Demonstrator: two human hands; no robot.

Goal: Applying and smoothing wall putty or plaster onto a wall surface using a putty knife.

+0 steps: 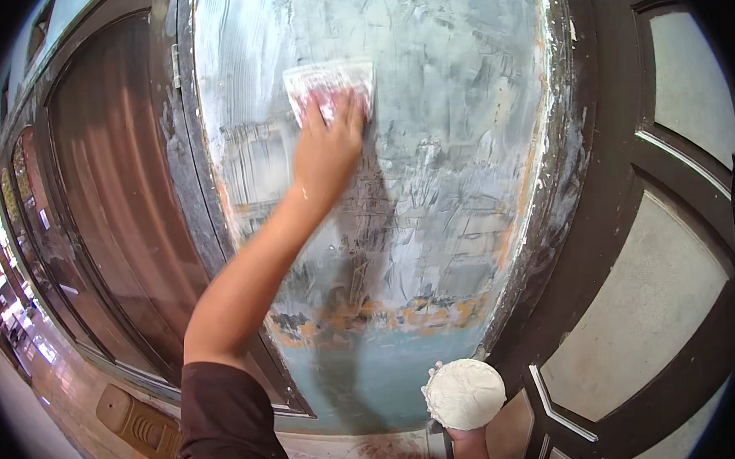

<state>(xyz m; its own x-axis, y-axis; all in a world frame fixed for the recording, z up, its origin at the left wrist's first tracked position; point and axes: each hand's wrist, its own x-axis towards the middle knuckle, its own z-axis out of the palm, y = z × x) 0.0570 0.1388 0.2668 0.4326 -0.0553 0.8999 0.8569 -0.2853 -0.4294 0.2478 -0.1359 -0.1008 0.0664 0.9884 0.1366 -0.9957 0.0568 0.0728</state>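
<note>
Scraper [329, 74] at wall [458, 190]; putty [468, 394] below

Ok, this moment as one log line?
left hand: flat white-smeared scraper against patchy grey-blue wall | right hand: holding round white paste mound

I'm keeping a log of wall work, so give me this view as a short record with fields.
Left hand: holding a paste-smeared flat spreader against the wall
Right hand: beneath a round mass of white paste
Wall finish: patchy grey-white above, blue-green below
Left side: brown curtain
Right side: dark-framed pale panels
</note>
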